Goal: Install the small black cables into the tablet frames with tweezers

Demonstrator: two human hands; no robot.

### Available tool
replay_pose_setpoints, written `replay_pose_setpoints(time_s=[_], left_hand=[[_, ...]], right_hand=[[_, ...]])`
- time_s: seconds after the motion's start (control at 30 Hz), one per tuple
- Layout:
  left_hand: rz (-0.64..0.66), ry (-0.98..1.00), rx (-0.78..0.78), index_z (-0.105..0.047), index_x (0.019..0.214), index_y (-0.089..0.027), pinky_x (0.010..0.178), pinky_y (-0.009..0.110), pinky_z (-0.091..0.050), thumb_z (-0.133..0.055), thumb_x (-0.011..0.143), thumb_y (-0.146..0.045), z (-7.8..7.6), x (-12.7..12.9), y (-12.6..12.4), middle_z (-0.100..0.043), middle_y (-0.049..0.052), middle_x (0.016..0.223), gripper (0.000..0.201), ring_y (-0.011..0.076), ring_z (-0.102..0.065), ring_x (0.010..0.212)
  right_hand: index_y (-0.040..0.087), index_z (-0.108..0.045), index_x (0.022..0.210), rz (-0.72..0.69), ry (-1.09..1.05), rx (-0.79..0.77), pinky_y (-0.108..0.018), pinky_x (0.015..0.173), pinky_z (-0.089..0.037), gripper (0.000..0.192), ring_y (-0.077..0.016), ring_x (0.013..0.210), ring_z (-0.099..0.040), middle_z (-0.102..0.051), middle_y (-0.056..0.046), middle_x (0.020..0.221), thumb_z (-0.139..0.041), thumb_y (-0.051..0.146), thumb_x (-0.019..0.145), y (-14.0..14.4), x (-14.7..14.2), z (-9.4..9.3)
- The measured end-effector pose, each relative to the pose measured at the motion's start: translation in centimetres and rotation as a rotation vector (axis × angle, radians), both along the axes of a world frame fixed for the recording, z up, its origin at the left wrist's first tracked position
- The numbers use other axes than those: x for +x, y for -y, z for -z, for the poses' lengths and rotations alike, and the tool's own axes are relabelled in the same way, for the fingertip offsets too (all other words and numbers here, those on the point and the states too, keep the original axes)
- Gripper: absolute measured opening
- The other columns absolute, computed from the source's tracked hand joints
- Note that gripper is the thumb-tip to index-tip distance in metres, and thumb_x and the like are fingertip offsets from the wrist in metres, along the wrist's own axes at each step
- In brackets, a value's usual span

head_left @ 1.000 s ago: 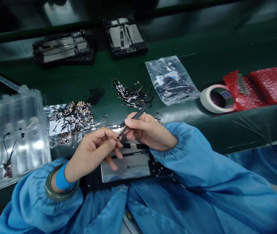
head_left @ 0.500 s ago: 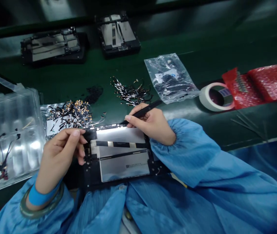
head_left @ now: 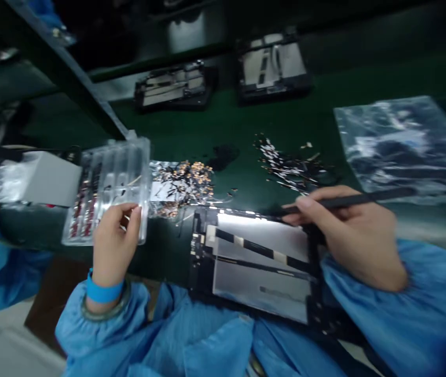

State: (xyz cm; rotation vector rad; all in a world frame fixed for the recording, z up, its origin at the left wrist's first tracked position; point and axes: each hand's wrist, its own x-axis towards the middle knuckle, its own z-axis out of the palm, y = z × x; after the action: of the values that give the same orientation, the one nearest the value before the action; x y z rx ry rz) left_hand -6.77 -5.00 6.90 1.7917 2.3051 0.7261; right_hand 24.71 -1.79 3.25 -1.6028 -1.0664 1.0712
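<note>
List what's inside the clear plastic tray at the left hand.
The clear plastic tray has long parallel slots. Its left slots hold rows of small reddish parts, and a thin dark wire lies mid-tray. The left hand covers the near right corner; blur hides finer detail.

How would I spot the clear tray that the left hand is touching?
Start at the dark green bench. At its near left edge lies a clear plastic tray, with the left hand on its near end. Unlike the loose heap of small parts beside it, it is ribbed into long rows.
</note>
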Motion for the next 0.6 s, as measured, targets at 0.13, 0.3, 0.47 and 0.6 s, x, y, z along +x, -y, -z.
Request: replay_pose_setpoints(time_s=[0.13, 0.3, 0.47, 0.6], left_hand=[[-0.178, -0.288, -0.03, -0.065, 0.107, -0.015, 0.086, 0.044, -0.042, -0.055, 0.083, -0.033, 1.8, -5.0, -1.0, -0.06, 0.018, 0.106, 0.031, 0.0354, -0.057, 0.102], [-0.232, -0.287, -0.03, -0.07, 0.099, -0.014, 0.09, 0.051, -0.039, -0.047, 0.088, -0.033, 2.1, -6.8, -0.7, -0.066, 0.019, 0.098, 0.032, 0.0377, -0.057, 0.103], [-0.367, -0.159, 0.248, -0.068, 0.104, -0.019, 0.101, 0.051, -0.035, -0.051, 0.09, -0.041, 0.0, -6.4, -0.2, -0.067, 0.014, 0.108, 0.032, 0.0338, -0.053, 0.115], [-0.15, 0.647, 0.385, -0.068, 0.09, -0.026, 0.093, 0.037, -0.047, -0.07, 0.077, -0.042, -0.3, -2.2, -1.0, -0.07, -0.002, 0.087, 0.021, 0.0173, -0.064, 0.087]], right_hand=[[0.025, -0.061, 0.069, 0.017, 0.049, -0.051, -0.035, 0.054, -0.056, 0.022, -0.023, 0.057, -0.069, -0.068, -0.004, 0.059, -0.075, 0.042, 0.069, 0.0, -0.2, -0.2], [0.033, -0.063, 0.073, 0.046, -0.018, 0.047, -0.037, 0.057, -0.053, 0.014, -0.0233, 0.063, -0.068, -0.069, 0.002, 0.066, -0.071, 0.045, 0.077, 0.6, 0.0, 0.3], [0.032, -0.067, 0.068, -0.092, -0.218, 0.252, -0.037, 0.075, -0.055, 0.02, -0.022, 0.084, -0.067, -0.071, 0.0, 0.093, -0.058, 0.026, 0.085, -0.1, 0.6, -0.1], [0.031, -0.069, 0.08, -0.346, 0.088, 0.405, -0.029, 0.062, -0.052, 0.018, -0.0168, 0.075, -0.066, -0.072, -0.001, 0.091, -0.057, 0.019, 0.084, -0.4, 0.0, -1.5]])
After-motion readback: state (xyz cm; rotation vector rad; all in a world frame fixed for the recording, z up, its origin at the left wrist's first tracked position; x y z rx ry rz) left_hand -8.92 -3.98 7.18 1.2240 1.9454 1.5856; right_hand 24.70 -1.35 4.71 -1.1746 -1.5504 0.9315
